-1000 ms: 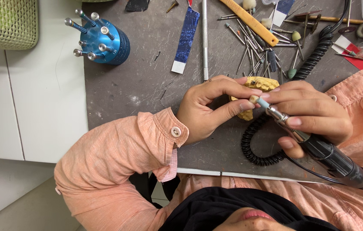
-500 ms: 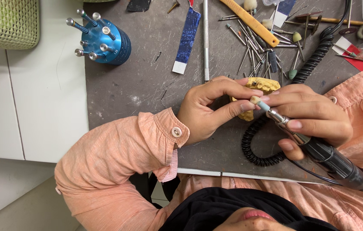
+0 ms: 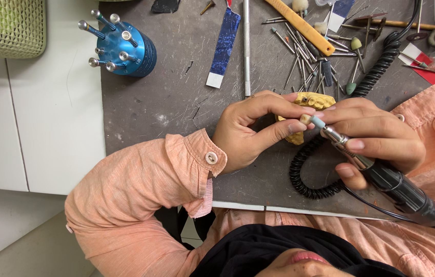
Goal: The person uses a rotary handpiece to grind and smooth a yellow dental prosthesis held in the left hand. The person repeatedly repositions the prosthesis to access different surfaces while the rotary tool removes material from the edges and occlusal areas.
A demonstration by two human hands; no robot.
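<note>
The dark tabletop (image 3: 176,102) carries the work; compared with the views a second and half a second back, its layout is unchanged, with only a slight drift of the camera. A black coiled cord (image 3: 304,174) loops at 6 o'clock from the hands and runs up toward 1 o'clock. The blue bur stand (image 3: 127,48) sits well apart at 10 o'clock, and loose burs (image 3: 309,56) lie scattered at 12 o'clock.

The right hand (image 3: 376,136) stays closed around the black rotary handpiece (image 3: 397,187), gripped like a pen, body trailing toward 4 o'clock. The left hand (image 3: 250,131) keeps pinching the yellow dental cast (image 3: 312,100) between thumb and fingertips, just above the tabletop.

The pale polishing tip (image 3: 317,122) remains against the cast beside the left thumb. Judgement: no regrip; steady contact suggests finishing continues on one spot.
</note>
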